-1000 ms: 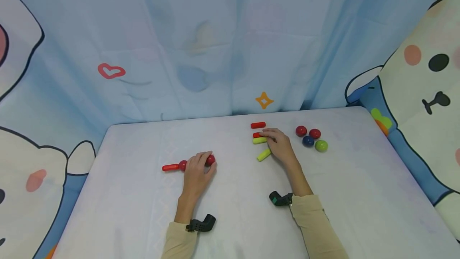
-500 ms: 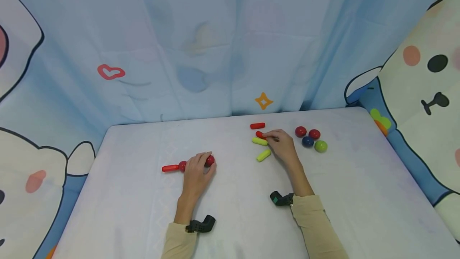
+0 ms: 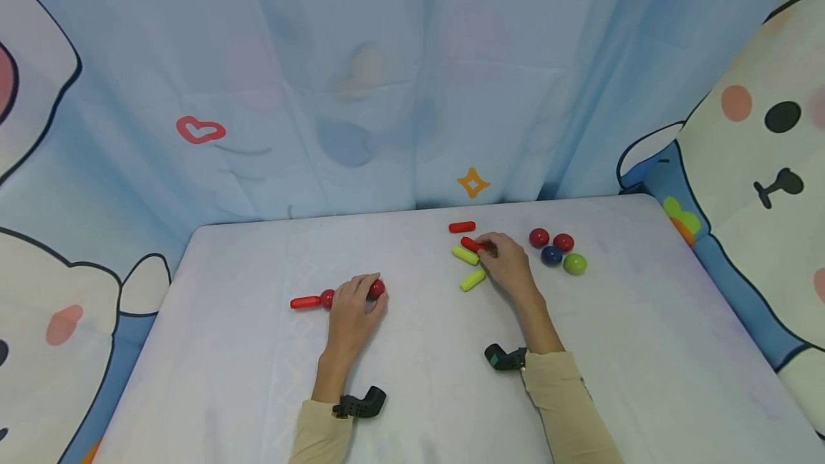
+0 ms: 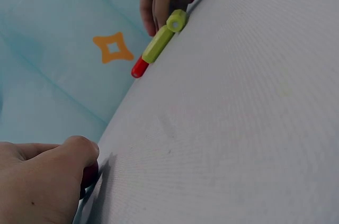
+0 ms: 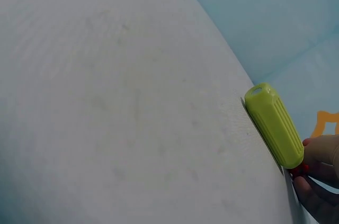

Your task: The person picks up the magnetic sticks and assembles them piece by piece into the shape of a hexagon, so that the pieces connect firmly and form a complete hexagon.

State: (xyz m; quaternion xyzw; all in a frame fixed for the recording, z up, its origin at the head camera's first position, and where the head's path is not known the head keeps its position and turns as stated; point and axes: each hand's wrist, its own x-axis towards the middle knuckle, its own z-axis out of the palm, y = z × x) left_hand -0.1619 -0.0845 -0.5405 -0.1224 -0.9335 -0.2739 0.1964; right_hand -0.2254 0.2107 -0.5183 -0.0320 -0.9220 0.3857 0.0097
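My left hand [image 3: 351, 310] grips a row of red pieces on the white table. A red grooved stick [image 3: 305, 303] and a red ball [image 3: 327, 298] stick out to its left, and another red ball [image 3: 377, 288] shows by the thumb; the middle is hidden under the fingers. My right hand [image 3: 507, 263] pinches the near end of a second red stick [image 3: 471, 243] between thumb and fingers. Close by lie two yellow-green sticks [image 3: 465, 255], one with a hole in its end in the right wrist view, where the nearer green stick [image 5: 274, 126] partly covers the pinched red one.
Another red stick [image 3: 462, 227] lies farther back. Right of my right hand is a cluster of balls: two red balls [image 3: 538, 238], a blue ball [image 3: 551, 256] and a green ball [image 3: 575, 264]. A blue patterned curtain [image 3: 361, 92] hangs behind the table [image 3: 425, 392].
The right hand has taken the red stick by its near end and drawn it slightly right, turning it. The neighbouring green stick has tilted. My left hand has stayed put.
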